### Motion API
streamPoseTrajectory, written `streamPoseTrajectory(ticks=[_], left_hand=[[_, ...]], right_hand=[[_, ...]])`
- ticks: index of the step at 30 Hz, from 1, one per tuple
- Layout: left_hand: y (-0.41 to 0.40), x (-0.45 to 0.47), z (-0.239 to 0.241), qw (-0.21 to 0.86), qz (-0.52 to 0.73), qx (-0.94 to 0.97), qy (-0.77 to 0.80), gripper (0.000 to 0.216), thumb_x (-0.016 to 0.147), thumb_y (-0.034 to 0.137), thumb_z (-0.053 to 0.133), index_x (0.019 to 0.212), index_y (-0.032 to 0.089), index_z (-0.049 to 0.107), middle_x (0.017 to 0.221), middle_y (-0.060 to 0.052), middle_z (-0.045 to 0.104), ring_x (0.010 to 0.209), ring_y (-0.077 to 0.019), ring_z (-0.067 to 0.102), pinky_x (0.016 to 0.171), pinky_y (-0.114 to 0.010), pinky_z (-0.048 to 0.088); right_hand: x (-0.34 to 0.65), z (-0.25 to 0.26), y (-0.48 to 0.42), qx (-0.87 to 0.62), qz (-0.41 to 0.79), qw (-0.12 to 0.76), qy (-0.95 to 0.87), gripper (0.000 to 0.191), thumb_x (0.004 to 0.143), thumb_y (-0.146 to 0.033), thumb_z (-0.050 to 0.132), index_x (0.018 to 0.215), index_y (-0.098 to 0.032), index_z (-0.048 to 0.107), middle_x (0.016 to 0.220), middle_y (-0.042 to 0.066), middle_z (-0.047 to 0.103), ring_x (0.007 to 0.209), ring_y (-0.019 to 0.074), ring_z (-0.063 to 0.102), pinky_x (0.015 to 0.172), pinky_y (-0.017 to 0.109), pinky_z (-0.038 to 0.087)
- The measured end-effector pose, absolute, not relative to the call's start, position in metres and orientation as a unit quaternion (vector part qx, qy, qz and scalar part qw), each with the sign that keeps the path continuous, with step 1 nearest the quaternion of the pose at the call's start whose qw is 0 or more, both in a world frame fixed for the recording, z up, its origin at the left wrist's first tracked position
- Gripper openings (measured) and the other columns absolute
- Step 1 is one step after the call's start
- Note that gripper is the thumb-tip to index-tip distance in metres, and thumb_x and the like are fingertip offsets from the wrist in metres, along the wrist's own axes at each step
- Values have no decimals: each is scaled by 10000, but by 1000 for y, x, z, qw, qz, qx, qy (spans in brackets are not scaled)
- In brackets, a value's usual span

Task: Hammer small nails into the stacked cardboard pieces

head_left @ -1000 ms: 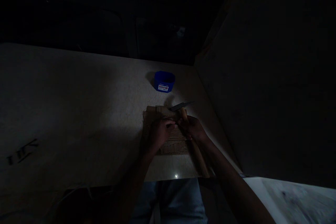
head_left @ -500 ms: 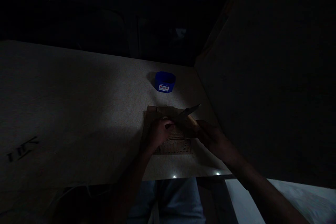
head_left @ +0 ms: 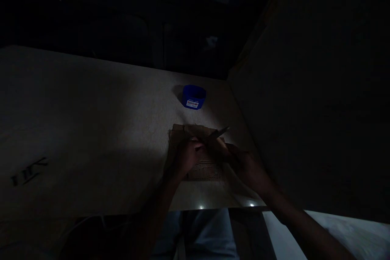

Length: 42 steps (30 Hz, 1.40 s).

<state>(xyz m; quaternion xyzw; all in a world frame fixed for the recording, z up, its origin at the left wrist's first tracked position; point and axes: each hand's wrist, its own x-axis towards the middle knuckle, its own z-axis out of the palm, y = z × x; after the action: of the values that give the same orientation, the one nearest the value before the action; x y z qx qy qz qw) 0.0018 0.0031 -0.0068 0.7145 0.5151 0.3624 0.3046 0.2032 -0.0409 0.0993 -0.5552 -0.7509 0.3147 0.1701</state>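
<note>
In the dim head view, a brown piece of corrugated cardboard [head_left: 204, 172] with a ribbed, dotted surface and a frayed far edge lies on the tabletop. My left hand [head_left: 186, 156] is over its left part, with thumb and fingers closed at a raised piece of the cardboard. From the right, my right hand [head_left: 243, 164] has its fingers closed around the right side of this raised piece. A narrow dark flap [head_left: 219, 132] sticks up between the hands, pointing right. Beside it a pale lit edge shows. The darkness hides the fingertips and exact grip.
A blue plastic tub [head_left: 194, 97] with a white label stands beyond the cardboard. Dark marks [head_left: 29, 170] are on the pale tabletop [head_left: 91, 130] at left. A dark wall [head_left: 319, 89] rises along the right. The table's front edge is just before my lap [head_left: 207, 233].
The narrow flap has tilted lower and its tip has moved slightly left. Both hands stay at the cardboard. The whole view has shifted a little.
</note>
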Motion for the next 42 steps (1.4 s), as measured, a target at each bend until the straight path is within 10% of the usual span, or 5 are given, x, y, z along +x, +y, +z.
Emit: streamPoseTrajectory(ticks=[21, 42], left_hand=[[2, 6, 0, 363, 364, 658, 550, 154, 833, 161, 674, 966, 201, 741, 868, -11, 754, 773, -148, 683, 708, -246, 508], [4, 7, 4, 324, 376, 680, 540, 126, 826, 132, 685, 865, 206, 779, 919, -34, 776, 857, -169, 712, 820, -294, 547]], right_hand=[[187, 93, -33, -585, 352, 297, -667, 457, 995, -507, 428, 1213, -171, 649, 1099, 117, 736, 976, 258, 692, 839, 339, 525], [169, 41, 3, -596, 514, 348, -509, 406, 737, -538, 704, 868, -206, 509, 471, -97, 457, 316, 77, 355, 278, 190, 243]])
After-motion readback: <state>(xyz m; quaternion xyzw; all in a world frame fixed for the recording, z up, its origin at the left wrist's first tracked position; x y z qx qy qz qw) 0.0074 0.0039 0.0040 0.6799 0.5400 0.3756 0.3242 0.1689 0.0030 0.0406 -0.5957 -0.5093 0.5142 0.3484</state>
